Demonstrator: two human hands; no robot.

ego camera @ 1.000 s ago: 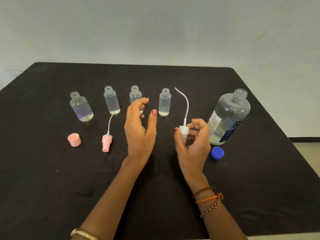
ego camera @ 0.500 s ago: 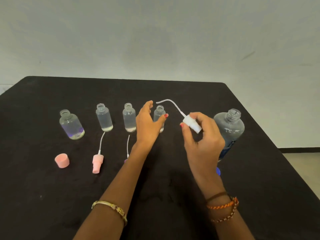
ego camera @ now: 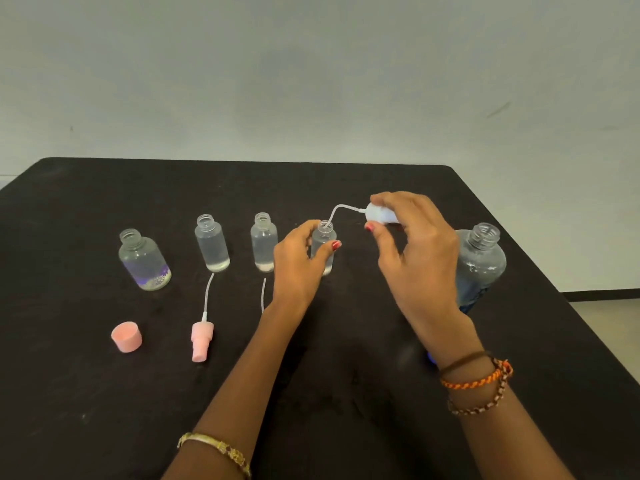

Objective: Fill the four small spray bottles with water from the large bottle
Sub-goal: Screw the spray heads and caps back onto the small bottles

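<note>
While the left hand curls thumb and fingers round the fourth small bottle, that bottle stands upright on the black table, neck up, long axis vertical. Right hand pinches the white spray head between thumb and fingertips; remaining fingers loosely bent. Spray head lies roughly horizontal, its dip tube running left, then bending down, tip at the mouth of the held bottle; whether the tip is inside the neck I cannot tell.

Relative to the held bottle: two more narrow small bottles stand just left, upright, uncapped, each with a little liquid at the bottom. Wider small bottle farther left, also open, appearing tilted. Large bottle to the right, behind the right hand, uncapped, neck up.

Nearer than the row: pink cap and pink spray head lying flat, its tube pointing away toward the second bottle. Another thin tube shows beside the left wrist.
</note>
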